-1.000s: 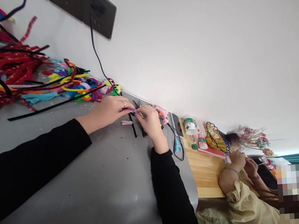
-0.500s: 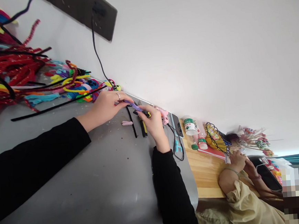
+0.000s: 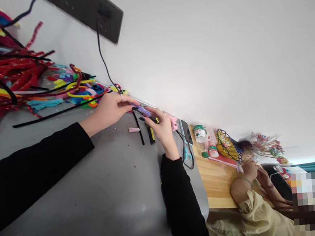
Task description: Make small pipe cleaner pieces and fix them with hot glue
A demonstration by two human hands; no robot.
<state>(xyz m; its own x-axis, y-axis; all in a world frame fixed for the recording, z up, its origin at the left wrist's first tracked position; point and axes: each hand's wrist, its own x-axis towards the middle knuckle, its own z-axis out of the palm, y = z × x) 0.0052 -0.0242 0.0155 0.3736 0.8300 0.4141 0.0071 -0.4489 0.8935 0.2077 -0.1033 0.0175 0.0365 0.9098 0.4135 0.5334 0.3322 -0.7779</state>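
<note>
A small purple piece (image 3: pixel 144 110) is stretched between my two hands above the grey table (image 3: pixel 111 194). My left hand (image 3: pixel 113 108) pinches its left end between thumb and fingers. At its right end is my right hand (image 3: pixel 160 127), forefinger on the piece and thumb a little apart below it. Under the hands lie a black-and-yellow tool (image 3: pixel 150 133), a black fuzzy stem (image 3: pixel 138 128) and a small pink piece (image 3: pixel 133 129). A pink glue gun (image 3: pixel 173 123) rests just beyond my right hand.
Red and coloured fuzzy stems (image 3: pixel 20 70) are heaped at the left. A phone (image 3: pixel 186 132) and a looped black cable (image 3: pixel 193 162) lie at the right table edge. Bottles (image 3: pixel 212 148) stand on a wooden table (image 3: pixel 217 182), where another person's hands (image 3: pixel 250 170) are busy.
My right thumb has parted from the purple piece, and my right fingers are more spread. My left hand has shifted slightly left.
</note>
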